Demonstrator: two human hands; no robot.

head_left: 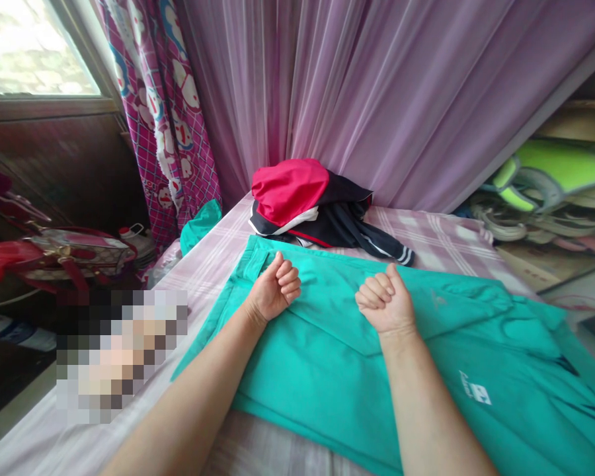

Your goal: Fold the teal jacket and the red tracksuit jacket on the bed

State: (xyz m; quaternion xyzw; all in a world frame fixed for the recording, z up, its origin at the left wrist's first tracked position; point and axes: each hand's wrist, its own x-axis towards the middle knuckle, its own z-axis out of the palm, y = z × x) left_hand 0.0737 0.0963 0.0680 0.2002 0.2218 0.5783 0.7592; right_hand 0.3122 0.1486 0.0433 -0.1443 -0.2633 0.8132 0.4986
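Observation:
A teal garment (327, 344) lies spread flat across the bed, with a small white logo near its right side. My left hand (276, 289) rests on its upper left part, fingers curled into a loose fist with the thumb up. My right hand (385, 301) rests on the cloth a little to the right, also curled into a fist. Neither fist visibly pinches the fabric. Both forearms stretch over the garment from the near edge.
A red, black and white jacket (317, 211) is heaped at the far end of the bed (456, 244), before purple curtains. Another teal cloth (201, 225) hangs over the left edge. Bags and clutter (64, 254) stand at the left, shelves with shoes (540, 192) at the right.

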